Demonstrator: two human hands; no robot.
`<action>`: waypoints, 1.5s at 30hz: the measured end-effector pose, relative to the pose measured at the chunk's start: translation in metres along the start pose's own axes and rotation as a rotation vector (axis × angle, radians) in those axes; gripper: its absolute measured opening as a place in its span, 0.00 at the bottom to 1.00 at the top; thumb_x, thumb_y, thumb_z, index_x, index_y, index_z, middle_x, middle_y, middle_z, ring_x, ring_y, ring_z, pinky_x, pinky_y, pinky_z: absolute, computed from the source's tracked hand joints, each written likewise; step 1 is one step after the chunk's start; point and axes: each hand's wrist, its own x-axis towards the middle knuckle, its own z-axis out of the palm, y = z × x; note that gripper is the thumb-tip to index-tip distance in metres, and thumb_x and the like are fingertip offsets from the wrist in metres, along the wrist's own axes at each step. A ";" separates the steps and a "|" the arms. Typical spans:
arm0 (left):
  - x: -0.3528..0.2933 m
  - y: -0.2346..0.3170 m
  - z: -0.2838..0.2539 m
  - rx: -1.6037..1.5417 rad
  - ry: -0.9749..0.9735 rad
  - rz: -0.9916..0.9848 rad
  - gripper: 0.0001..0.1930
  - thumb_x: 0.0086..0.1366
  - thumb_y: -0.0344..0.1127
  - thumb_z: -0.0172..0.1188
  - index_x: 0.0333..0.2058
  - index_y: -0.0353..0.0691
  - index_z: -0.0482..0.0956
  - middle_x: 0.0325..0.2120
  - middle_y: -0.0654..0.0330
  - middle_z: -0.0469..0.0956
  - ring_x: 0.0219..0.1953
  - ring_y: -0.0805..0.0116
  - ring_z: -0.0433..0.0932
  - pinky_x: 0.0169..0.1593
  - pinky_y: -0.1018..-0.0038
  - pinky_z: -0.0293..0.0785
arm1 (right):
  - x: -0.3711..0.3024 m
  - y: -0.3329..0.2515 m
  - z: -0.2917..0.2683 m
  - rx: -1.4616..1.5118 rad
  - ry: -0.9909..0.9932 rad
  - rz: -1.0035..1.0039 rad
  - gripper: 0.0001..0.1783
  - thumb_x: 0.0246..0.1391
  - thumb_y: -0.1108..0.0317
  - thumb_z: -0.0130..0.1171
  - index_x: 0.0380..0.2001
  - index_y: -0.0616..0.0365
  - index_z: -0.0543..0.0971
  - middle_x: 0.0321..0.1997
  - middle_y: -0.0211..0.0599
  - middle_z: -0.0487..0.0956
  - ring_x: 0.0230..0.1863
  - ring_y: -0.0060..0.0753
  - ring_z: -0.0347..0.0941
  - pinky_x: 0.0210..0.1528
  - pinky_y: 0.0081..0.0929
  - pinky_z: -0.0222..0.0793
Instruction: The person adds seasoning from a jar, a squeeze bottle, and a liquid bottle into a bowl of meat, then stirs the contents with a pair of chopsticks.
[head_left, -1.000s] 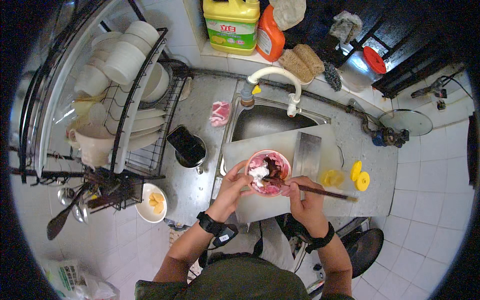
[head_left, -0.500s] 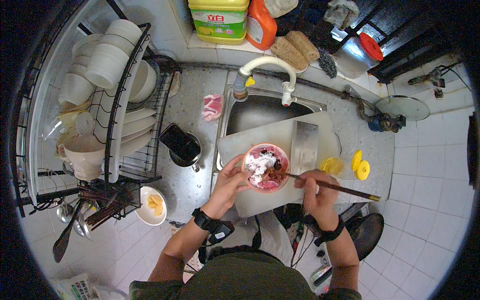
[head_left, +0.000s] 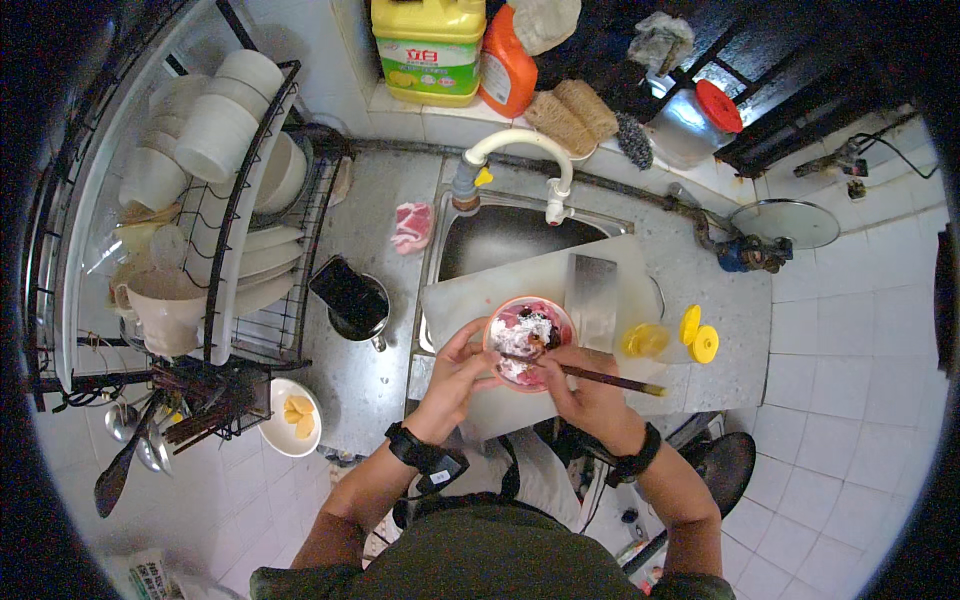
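A bowl with an orange rim (head_left: 574,328) is held over the cutting board (head_left: 465,305). Inside are pink meat slices (head_left: 508,318), a heap of white powder (head_left: 525,332) and some dark sauce (head_left: 553,338). My left hand (head_left: 452,375) grips the bowl's left side, thumb at the rim. In my right hand (head_left: 592,395) are dark wooden chopsticks (head_left: 625,382), their tips reaching into the bowl; the fingers come close to its right edge. Just beyond that hand, a cleaver (head_left: 592,300) lies flat on the board.
Behind the board is the steel sink (head_left: 440,255) with a tap (head_left: 520,140). Raw meat (head_left: 411,228) lies left of it. A phone (head_left: 352,290) rests on a metal pot (head_left: 383,335). A yellow-capped bottle (head_left: 645,341) stands right. A dish rack (head_left: 232,250) and a bowl of yellow slices (head_left: 270,425) are left.
My right hand has moved left to the bowl, carrying the chopsticks further in over it. The view has shifted slightly. My left hand keeps its grip on the bowl.
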 end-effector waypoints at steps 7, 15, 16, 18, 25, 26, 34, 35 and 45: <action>0.017 0.002 0.020 -0.095 0.060 -0.003 0.25 0.56 0.27 0.56 0.54 0.45 0.64 0.32 0.64 0.75 0.34 0.75 0.76 0.35 0.75 0.76 | 0.012 0.022 -0.013 -0.018 0.225 0.047 0.04 0.52 0.78 0.49 0.28 0.66 0.74 0.25 0.43 0.77 0.24 0.33 0.76 0.26 0.23 0.71; 0.040 -0.004 0.019 -0.045 0.124 0.027 0.25 0.55 0.29 0.57 0.52 0.46 0.65 0.29 0.64 0.74 0.33 0.76 0.74 0.33 0.75 0.76 | 0.020 0.047 -0.001 -0.113 0.317 0.151 0.04 0.53 0.76 0.50 0.28 0.64 0.74 0.24 0.39 0.77 0.22 0.27 0.75 0.27 0.24 0.69; 0.042 -0.007 0.018 -0.077 0.139 0.026 0.25 0.55 0.29 0.57 0.53 0.46 0.64 0.28 0.65 0.74 0.33 0.76 0.74 0.33 0.75 0.76 | 0.018 0.053 0.008 -0.084 0.284 0.090 0.05 0.53 0.75 0.50 0.28 0.64 0.74 0.23 0.39 0.77 0.22 0.27 0.75 0.26 0.24 0.70; 0.044 -0.004 0.021 -0.124 0.163 0.043 0.25 0.56 0.29 0.55 0.53 0.47 0.63 0.31 0.66 0.74 0.32 0.77 0.73 0.35 0.75 0.76 | 0.023 0.029 0.010 -0.042 0.205 0.079 0.04 0.52 0.76 0.51 0.29 0.63 0.75 0.22 0.37 0.77 0.23 0.29 0.75 0.26 0.24 0.69; 0.053 -0.003 0.024 -0.100 0.152 0.071 0.24 0.57 0.29 0.54 0.53 0.46 0.63 0.38 0.59 0.74 0.36 0.71 0.76 0.39 0.72 0.77 | 0.031 0.076 -0.002 -0.171 0.328 0.103 0.02 0.49 0.75 0.53 0.27 0.62 0.75 0.22 0.40 0.76 0.22 0.32 0.73 0.24 0.25 0.67; 0.053 -0.003 0.026 -0.050 0.133 0.061 0.22 0.57 0.30 0.54 0.52 0.47 0.63 0.39 0.60 0.75 0.36 0.71 0.76 0.39 0.73 0.77 | 0.028 0.077 0.005 -0.151 0.200 0.201 0.03 0.49 0.75 0.54 0.27 0.62 0.75 0.22 0.39 0.76 0.21 0.32 0.73 0.24 0.25 0.67; 0.069 -0.015 0.012 0.088 0.181 0.025 0.26 0.56 0.34 0.55 0.54 0.50 0.63 0.43 0.62 0.73 0.41 0.68 0.76 0.41 0.72 0.76 | 0.052 0.060 0.010 0.033 0.308 0.163 0.05 0.50 0.70 0.52 0.27 0.60 0.73 0.19 0.48 0.74 0.21 0.50 0.72 0.24 0.38 0.67; 0.069 -0.014 0.012 0.088 0.182 0.030 0.26 0.56 0.34 0.55 0.54 0.50 0.63 0.43 0.62 0.73 0.41 0.68 0.76 0.41 0.72 0.76 | 0.052 0.064 0.015 0.034 0.309 0.158 0.05 0.50 0.70 0.52 0.27 0.60 0.73 0.19 0.48 0.74 0.21 0.50 0.72 0.24 0.38 0.67; 0.061 -0.006 0.020 -0.019 0.090 0.141 0.24 0.56 0.30 0.55 0.53 0.45 0.63 0.32 0.62 0.76 0.36 0.72 0.76 0.35 0.73 0.76 | 0.039 0.077 0.001 -0.119 0.275 0.057 0.03 0.51 0.76 0.51 0.26 0.63 0.74 0.20 0.38 0.77 0.19 0.29 0.74 0.23 0.26 0.69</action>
